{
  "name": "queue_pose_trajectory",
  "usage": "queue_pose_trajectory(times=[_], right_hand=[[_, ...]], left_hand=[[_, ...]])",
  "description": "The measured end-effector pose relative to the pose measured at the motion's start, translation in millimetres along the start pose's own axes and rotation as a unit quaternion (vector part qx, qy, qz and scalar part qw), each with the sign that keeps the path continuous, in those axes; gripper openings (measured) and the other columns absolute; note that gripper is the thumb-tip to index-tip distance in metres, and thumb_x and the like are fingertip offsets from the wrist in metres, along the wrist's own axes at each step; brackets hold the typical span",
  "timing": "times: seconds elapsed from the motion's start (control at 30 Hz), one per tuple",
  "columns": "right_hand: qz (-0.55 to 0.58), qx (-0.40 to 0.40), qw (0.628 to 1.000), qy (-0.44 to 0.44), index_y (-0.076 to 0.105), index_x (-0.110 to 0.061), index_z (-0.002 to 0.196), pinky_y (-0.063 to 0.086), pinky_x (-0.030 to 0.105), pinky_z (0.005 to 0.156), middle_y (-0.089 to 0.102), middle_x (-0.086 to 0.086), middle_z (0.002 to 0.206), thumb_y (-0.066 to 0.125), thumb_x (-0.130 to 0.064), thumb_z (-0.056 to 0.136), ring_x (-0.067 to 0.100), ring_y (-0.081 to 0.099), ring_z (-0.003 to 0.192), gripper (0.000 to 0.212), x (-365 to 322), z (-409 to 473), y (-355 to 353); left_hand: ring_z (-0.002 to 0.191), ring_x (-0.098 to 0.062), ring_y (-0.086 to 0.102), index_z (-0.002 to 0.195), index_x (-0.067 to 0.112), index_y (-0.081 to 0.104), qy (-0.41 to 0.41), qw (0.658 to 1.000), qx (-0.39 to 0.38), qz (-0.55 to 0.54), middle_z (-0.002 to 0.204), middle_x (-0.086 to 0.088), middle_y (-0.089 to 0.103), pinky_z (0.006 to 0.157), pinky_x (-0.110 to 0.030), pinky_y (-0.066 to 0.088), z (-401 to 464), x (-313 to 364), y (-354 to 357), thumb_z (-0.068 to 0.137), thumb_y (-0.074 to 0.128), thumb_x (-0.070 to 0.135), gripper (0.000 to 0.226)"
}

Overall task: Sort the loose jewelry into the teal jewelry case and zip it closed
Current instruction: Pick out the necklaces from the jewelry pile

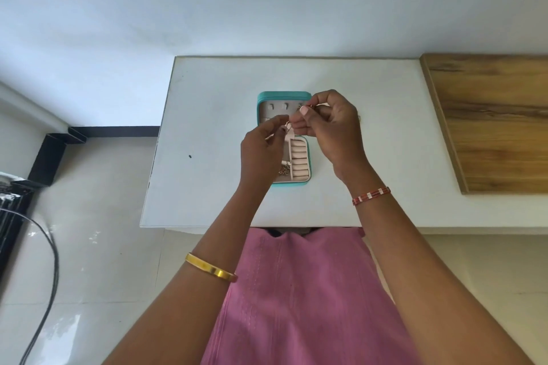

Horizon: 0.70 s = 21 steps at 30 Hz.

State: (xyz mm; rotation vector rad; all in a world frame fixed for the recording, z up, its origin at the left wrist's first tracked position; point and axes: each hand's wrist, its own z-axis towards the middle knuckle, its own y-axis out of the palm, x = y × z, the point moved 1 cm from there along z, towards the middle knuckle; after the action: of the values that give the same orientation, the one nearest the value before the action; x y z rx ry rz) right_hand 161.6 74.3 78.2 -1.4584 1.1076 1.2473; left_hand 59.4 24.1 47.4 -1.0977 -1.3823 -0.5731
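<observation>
**me:** Both hands are busy over the open teal jewelry case (283, 95), which sits in the middle of the white table (213, 127). My left hand (262, 151) and right hand (332, 124) are close together, each pinching one end of a thin gold piece of jewelry (288, 127). It's too small to say exactly what, probably a fine chain or an earring.

**reply:** why hold it up in the air like that?

**me:** I'd guess so it hangs straight and doesn't tangle before it goes on one of the hooks (286, 105) in the far half, the lid. That's my read anyway.

**reply:** anything packed already?

**me:** Some gold rings (285, 169) lie in the near half, just left of the ring rolls (299, 158). Case is wide open and flat, so zipping is still a way off.
</observation>
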Motion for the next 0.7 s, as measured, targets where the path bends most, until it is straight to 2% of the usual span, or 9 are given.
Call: queue_pose_trajectory(times=[0.07, 0.1, 0.2, 0.27, 0.33, 0.4, 0.47, 0.6, 0.7], right_hand=[[0.006, -0.007, 1.000, -0.003, 0.050, -0.014, 0.079, 0.056, 0.020, 0.060, 0.068, 0.014, 0.078, 0.052, 0.001, 0.089, 0.008, 0.067, 0.057, 0.019, -10, -3, -1], [0.010, -0.010, 1.000, -0.003, 0.050, -0.013, 0.080, 0.056, 0.019, 0.061, 0.068, 0.014, 0.079, 0.053, 0.001, 0.090, 0.008, 0.067, 0.058, 0.017, -14, -4, -1], [0.029, -0.015, 0.999, -0.001, 0.054, -0.006, 0.087, 0.057, 0.021, 0.063, 0.069, 0.015, 0.079, 0.055, 0.001, 0.088, 0.011, 0.067, 0.060, 0.007, -22, -8, -3], [0.036, -0.023, 0.999, -0.004, 0.056, -0.005, 0.086, 0.057, 0.022, 0.063, 0.069, 0.012, 0.076, 0.057, 0.001, 0.087, 0.011, 0.067, 0.060, 0.006, -26, -10, -5], [0.038, -0.034, 0.999, -0.010, 0.059, -0.006, 0.085, 0.057, 0.023, 0.063, 0.069, 0.010, 0.074, 0.059, 0.000, 0.086, 0.011, 0.067, 0.060, 0.006, -30, -11, -5], [0.041, -0.041, 0.998, -0.017, 0.061, -0.004, 0.085, 0.057, 0.025, 0.063, 0.069, 0.010, 0.073, 0.060, 0.000, 0.085, 0.013, 0.066, 0.059, 0.004, -33, -11, -6], [0.040, -0.035, 0.998, -0.026, 0.061, -0.004, 0.085, 0.057, 0.026, 0.064, 0.069, 0.010, 0.072, 0.060, 0.000, 0.086, 0.013, 0.066, 0.060, 0.004, -34, -10, -9], [0.073, 0.011, 0.997, -0.024, 0.061, -0.008, 0.081, 0.056, 0.026, 0.064, 0.069, 0.001, 0.063, 0.060, -0.001, 0.086, 0.013, 0.064, 0.059, 0.009, -32, -6, -21], [0.128, 0.052, 0.990, -0.009, 0.061, -0.009, 0.081, 0.055, 0.026, 0.063, 0.068, -0.001, 0.061, 0.060, -0.001, 0.086, 0.015, 0.063, 0.061, 0.010, -27, -2, -33]], left_hand=[[0.073, -0.007, 0.061, 0.110, 0.014, 0.067, 0.007, 1.000, 0.001, -0.002, 0.102, -0.005, 0.070, 0.070, -0.013, 0.047, 1, 5, -4, 0.092, 0.051, 0.011, 0.024], [0.073, -0.005, 0.060, 0.110, 0.012, 0.067, 0.011, 1.000, -0.004, -0.009, 0.102, -0.007, 0.070, 0.072, -0.015, 0.048, 2, 7, -5, 0.092, 0.053, 0.012, 0.023], [0.085, -0.011, 0.063, 0.115, 0.011, 0.064, 0.029, 0.999, -0.036, -0.016, 0.107, -0.007, 0.069, 0.083, -0.027, 0.051, 1, 12, -7, 0.091, 0.054, 0.011, 0.025], [0.089, -0.012, 0.064, 0.118, 0.014, 0.062, 0.045, 0.998, -0.050, -0.011, 0.106, -0.002, 0.069, 0.084, -0.027, 0.050, 1, 15, -6, 0.091, 0.053, 0.009, 0.029], [0.082, -0.006, 0.063, 0.115, 0.014, 0.063, 0.053, 0.997, -0.051, -0.016, 0.099, -0.002, 0.068, 0.077, -0.019, 0.050, 1, 17, -6, 0.091, 0.053, 0.008, 0.027], [0.065, 0.006, 0.058, 0.103, 0.009, 0.067, 0.058, 0.997, -0.055, -0.009, 0.087, -0.002, 0.068, 0.064, -0.011, 0.044, 3, 17, -7, 0.091, 0.054, 0.011, 0.018], [0.057, 0.008, 0.055, 0.092, 0.010, 0.068, 0.058, 0.997, -0.057, -0.004, 0.076, 0.004, 0.066, 0.060, -0.011, 0.043, 3, 16, -8, 0.091, 0.055, 0.014, 0.014], [0.061, 0.008, 0.059, 0.085, 0.017, 0.067, 0.027, 0.998, -0.050, -0.032, 0.063, 0.013, 0.065, 0.072, -0.016, 0.046, 1, 9, -15, 0.091, 0.056, 0.015, 0.013], [0.061, 0.003, 0.059, 0.082, 0.020, 0.067, 0.011, 0.999, -0.046, -0.024, 0.055, 0.014, 0.064, 0.077, -0.023, 0.048, -2, 0, -23, 0.090, 0.057, 0.014, 0.015]])
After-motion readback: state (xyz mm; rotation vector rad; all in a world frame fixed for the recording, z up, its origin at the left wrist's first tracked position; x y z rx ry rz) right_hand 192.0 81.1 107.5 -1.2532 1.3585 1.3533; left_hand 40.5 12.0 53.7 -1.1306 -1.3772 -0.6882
